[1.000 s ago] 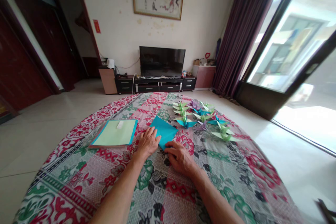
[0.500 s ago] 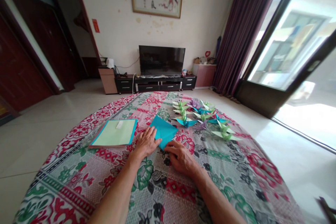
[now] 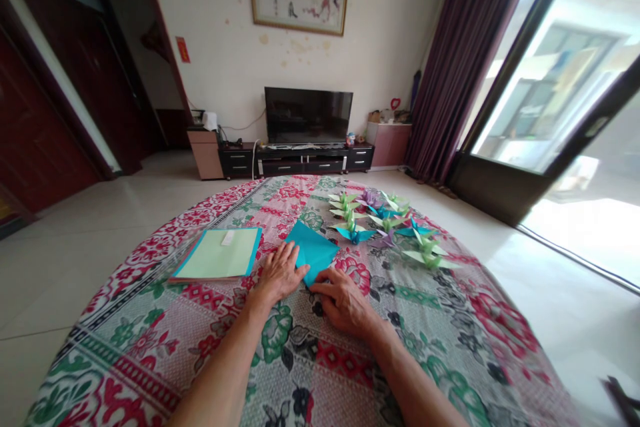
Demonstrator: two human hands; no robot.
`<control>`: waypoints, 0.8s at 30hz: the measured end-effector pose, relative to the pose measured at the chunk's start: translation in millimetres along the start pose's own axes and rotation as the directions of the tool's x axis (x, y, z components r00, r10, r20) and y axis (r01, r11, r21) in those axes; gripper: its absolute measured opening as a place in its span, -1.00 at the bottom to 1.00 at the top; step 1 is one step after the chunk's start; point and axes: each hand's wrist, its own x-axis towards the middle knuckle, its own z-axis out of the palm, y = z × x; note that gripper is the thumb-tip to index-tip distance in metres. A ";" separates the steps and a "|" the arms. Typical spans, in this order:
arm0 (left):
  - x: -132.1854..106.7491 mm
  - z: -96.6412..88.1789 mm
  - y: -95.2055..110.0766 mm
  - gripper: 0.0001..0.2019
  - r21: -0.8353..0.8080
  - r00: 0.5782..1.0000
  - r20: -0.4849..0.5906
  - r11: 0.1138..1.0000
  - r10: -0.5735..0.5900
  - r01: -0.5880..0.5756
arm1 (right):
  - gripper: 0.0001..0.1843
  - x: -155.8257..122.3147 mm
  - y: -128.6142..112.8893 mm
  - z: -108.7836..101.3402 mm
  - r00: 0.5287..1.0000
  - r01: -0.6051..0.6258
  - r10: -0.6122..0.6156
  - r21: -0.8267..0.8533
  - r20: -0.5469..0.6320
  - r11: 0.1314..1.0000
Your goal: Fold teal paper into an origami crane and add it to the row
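A teal sheet of folding paper [image 3: 313, 248] lies on the round table with its flowered cloth [image 3: 150, 340]. My left hand [image 3: 280, 271] lies flat on the sheet's near left edge, fingers stretched out. My right hand [image 3: 341, 299] rests at the sheet's near corner, its fingers curled and pressing down on the paper's tip. Both forearms reach in from the bottom of the view.
A stack of coloured paper with a pale green top sheet [image 3: 219, 253] lies left of my hands. Several folded paper cranes [image 3: 387, 223] in green, teal and purple stand behind and to the right. Beyond the table are a television [image 3: 307, 115], its low cabinet and a glass door [image 3: 565, 100].
My hands have barely shifted; the right hand has crept slightly left along the sheet's near corner. The paper stays in place.
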 end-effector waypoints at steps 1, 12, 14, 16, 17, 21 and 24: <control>-0.1 -0.5 0.7 -0.39 -0.002 1.000 0.002 1.000 -0.001 0.001 | -0.63 0.0 -0.1 0.2 1.000 0.002 -0.002 0.001 -0.004 1.000; -2.9 -0.9 7.2 -0.37 0.030 1.000 0.006 0.999 -0.021 0.021 | -0.67 1.8 -2.5 3.7 0.999 0.026 -0.027 -0.031 -0.028 0.999; -3.0 -0.4 7.3 -0.36 0.036 1.000 0.006 0.999 -0.020 0.019 | -0.69 2.5 -3.1 4.5 0.999 0.030 -0.031 -0.028 -0.023 0.999; -2.5 0.2 7.3 -0.36 0.042 1.000 0.006 0.999 -0.022 0.022 | -0.70 2.9 -3.4 5.0 0.999 0.029 -0.029 -0.016 -0.024 0.999; -2.2 0.5 7.3 -0.36 0.043 1.000 0.007 0.999 -0.024 0.024 | -0.70 3.0 -3.5 5.0 0.999 0.026 -0.026 -0.007 -0.024 1.000; -1.1 1.9 7.1 -0.38 0.039 1.000 0.006 0.999 -0.023 0.023 | -0.67 3.4 -5.4 4.2 1.000 -0.016 0.016 0.007 -0.018 1.000; -1.1 1.9 7.1 -0.40 0.030 1.000 0.004 0.999 -0.019 0.019 | -0.58 3.7 -6.9 5.0 0.999 -0.037 0.037 -0.025 -0.019 0.999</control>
